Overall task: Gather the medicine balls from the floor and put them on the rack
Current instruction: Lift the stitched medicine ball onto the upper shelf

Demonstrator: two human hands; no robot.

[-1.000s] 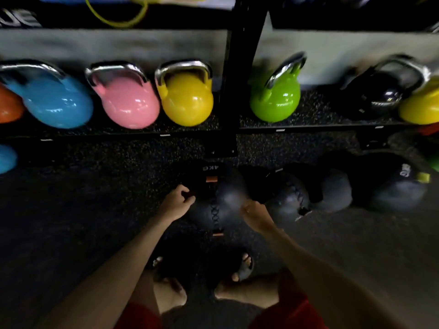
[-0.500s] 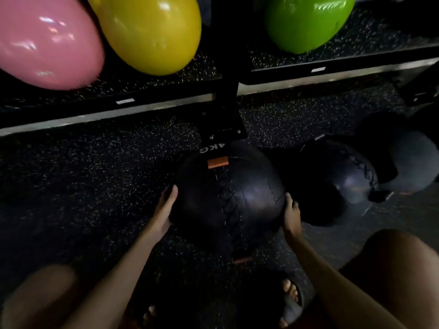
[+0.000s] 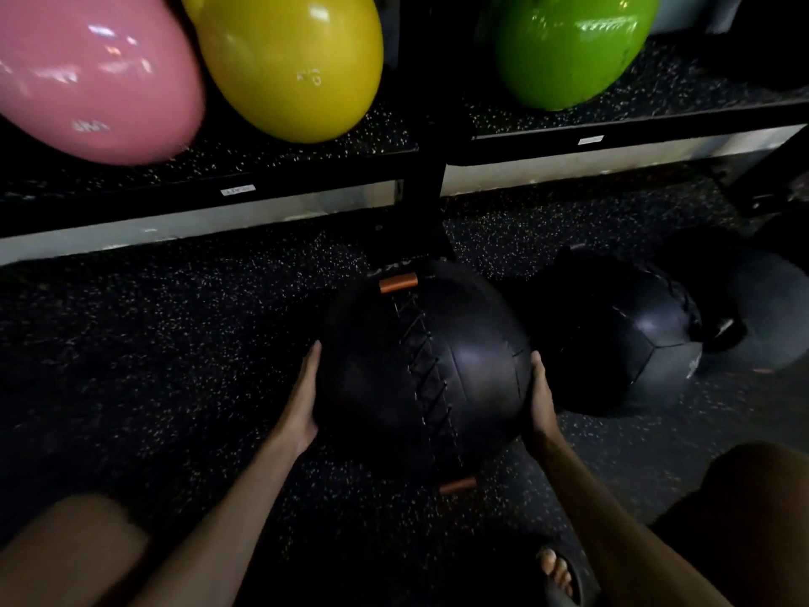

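Head view. Black medicine ball [image 3: 420, 370] with laced seam and two orange tabs sits centre frame, low at the speckled rubber floor [image 3: 153, 343], just near of the rack's black upright post [image 3: 427, 186]. Cannot tell whether it rests on the floor or is lifted clear.

Left hand [image 3: 302, 400]: fingers straight, palm pressed flat on the ball's left side. Right hand [image 3: 540, 400]: same, flat on the ball's right side. The ball is clamped between the two palms, neither hand clenched.

A second medicine ball [image 3: 621, 339] lies on the floor just right of the first; a third ball [image 3: 761, 308], greyer, lies further right.

Far side: the rack shelf [image 3: 306, 168] carries a pink kettlebell [image 3: 92, 76], a yellow kettlebell [image 3: 289, 63] and, right of the post, a green kettlebell [image 3: 569, 46].

Near right: a sandalled foot [image 3: 560, 571].
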